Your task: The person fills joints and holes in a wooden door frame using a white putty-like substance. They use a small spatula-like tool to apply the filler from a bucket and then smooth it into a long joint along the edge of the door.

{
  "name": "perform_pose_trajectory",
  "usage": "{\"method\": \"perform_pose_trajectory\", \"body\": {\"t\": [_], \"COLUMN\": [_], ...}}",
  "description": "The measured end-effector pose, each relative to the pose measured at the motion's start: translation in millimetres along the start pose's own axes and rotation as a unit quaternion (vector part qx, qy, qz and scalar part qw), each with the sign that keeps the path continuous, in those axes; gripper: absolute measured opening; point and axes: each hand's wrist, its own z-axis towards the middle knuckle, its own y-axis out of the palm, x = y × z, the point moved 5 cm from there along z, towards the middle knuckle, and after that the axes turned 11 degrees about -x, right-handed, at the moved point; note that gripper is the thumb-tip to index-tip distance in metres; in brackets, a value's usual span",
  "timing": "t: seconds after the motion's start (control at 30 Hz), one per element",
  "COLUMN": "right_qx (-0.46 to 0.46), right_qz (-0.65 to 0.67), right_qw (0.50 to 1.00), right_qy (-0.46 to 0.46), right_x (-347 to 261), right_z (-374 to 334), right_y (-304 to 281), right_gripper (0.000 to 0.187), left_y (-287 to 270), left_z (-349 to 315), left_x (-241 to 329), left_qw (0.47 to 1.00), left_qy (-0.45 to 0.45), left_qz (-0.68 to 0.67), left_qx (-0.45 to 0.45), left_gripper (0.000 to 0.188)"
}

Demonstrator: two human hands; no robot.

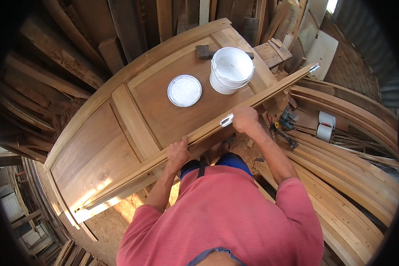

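A large panelled wooden door [133,106] lies flat in front of me, with a long wooden strip [210,128] along its near edge. My left hand [178,153] is closed over this strip near its middle. Farther right, my right hand [245,119] is a fist at the strip; what it grips, if anything, is hidden. Beside its knuckles shows a shiny white patch [226,120], too bright to make out. On the door stand a white bucket [224,82] and a round white lid [184,91]. Behind the bucket lies a mallet [203,52], its handle partly hidden.
Long boards [337,177] are stacked at the right, with a teal power tool [288,117] and a white cylindrical container [325,126] near them. Upright planks [124,26] lean along the far side. Wood shavings cover the ground [106,230] near the door.
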Motion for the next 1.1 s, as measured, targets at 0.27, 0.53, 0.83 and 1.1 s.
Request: {"method": "perform_pose_trajectory", "body": {"t": [0.27, 0.53, 0.83, 1.1], "right_qx": [-0.042, -0.003, -0.002, 0.043], "right_qz": [0.006, 0.029, 0.035, 0.055], "right_qw": [0.999, 0.999, 0.999, 0.996], "right_qy": [0.003, -0.045, -0.014, -0.055], "right_x": [10.1, -4.9, -1.9, 39.1], "right_z": [10.1, 16.2, 11.1, -13.5], "right_y": [-25.7, 7.6, 19.4, -18.0], "right_gripper": [0.022, 0.022, 0.022, 0.020], "left_y": [-9.3, -3.0, -3.3, -12.7], "left_z": [7.4, 4.3, -1.4, 1.2], "left_x": [-5.6, -6.8, 1.1, -2.0], "left_qw": [1.000, 1.000, 1.000, 1.000], "left_qy": [0.009, 0.015, 0.014, 0.007], "left_qz": [0.010, -0.002, -0.001, -0.007], "left_qx": [-0.007, 0.012, 0.020, -0.023], "left_gripper": [0.024, 0.022, 0.018, 0.018]}}
